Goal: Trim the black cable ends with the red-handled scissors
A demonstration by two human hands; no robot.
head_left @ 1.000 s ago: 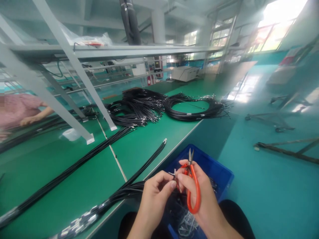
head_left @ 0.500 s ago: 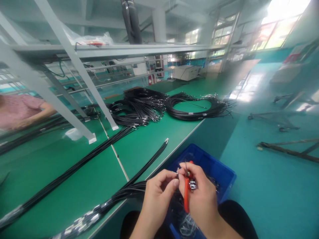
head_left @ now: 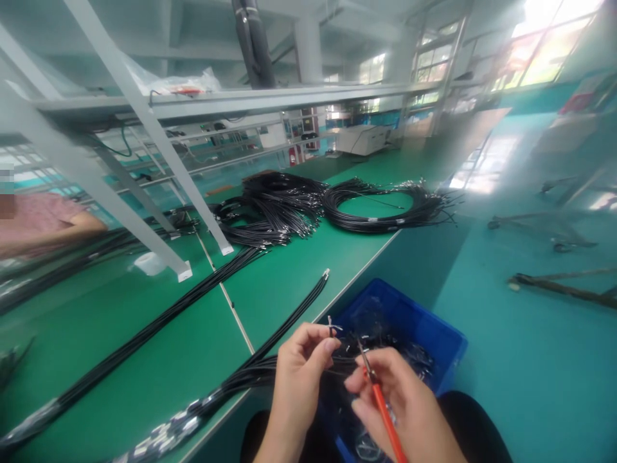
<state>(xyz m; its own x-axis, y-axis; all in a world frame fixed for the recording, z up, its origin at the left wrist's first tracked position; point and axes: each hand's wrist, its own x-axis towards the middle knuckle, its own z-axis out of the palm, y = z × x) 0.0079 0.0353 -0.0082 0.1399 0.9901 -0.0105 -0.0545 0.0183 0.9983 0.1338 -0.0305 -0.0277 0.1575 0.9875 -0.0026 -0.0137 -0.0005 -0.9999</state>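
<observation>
My left hand (head_left: pixel 306 366) pinches a black cable (head_left: pixel 331 332) close to its tip, where thin whitish wires fan out above the fingers. In my right hand (head_left: pixel 400 399) is a slim tool that looks like red-handled pliers (head_left: pixel 380 399), its narrow metal tips pointing up and apart from the wires. Both hands are over the near side of a blue bin (head_left: pixel 409 302). To the left, a bundle of black cables (head_left: pixel 245 373) runs along the green table (head_left: pixel 284 283), partly hidden behind my left hand.
Clear bags and dark small parts lie in the bin. Coiled black cables (head_left: pixel 371 224) and a heap of cables (head_left: pixel 284 206) lie farther back. White shelf posts (head_left: pixel 166 161) rise from the table at left, where a person in pink (head_left: pixel 48 222) sits.
My right hand has drawn away from the cable end, down and to the right, with the pliers. The split wires now show clear. My left hand has stayed nearly in place.
</observation>
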